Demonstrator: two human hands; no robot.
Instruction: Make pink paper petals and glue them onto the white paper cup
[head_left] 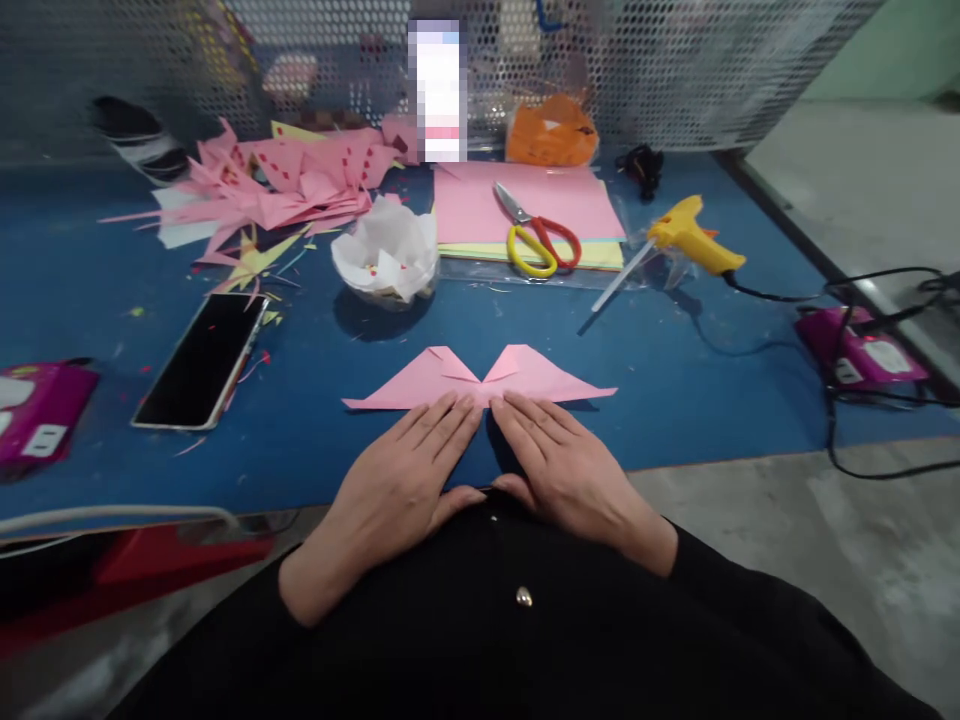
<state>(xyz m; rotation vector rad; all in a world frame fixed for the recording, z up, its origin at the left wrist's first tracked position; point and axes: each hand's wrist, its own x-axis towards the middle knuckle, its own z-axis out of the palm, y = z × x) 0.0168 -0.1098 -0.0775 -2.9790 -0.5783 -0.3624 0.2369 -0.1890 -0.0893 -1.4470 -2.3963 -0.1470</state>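
Observation:
A folded pink paper (525,378) lies on the blue table (675,380) in front of me, shaped like two wings with small flaps turned in at the middle. My left hand (397,490) lies flat, fingers stretched out, its fingertips pressing the paper's near edge left of centre. Beside it, my right hand (570,470) does the same on the right side of centre. Both thumbs point toward each other near my black clothing. Neither hand grips anything.
A phone (201,358) lies at the left, a bowl of white paper (386,255) behind the fold. Scissors (540,235) rest on pink sheets (480,205). A yellow glue gun (694,238) with a black cable sits right. Pink paper scraps (285,185) pile up at back left.

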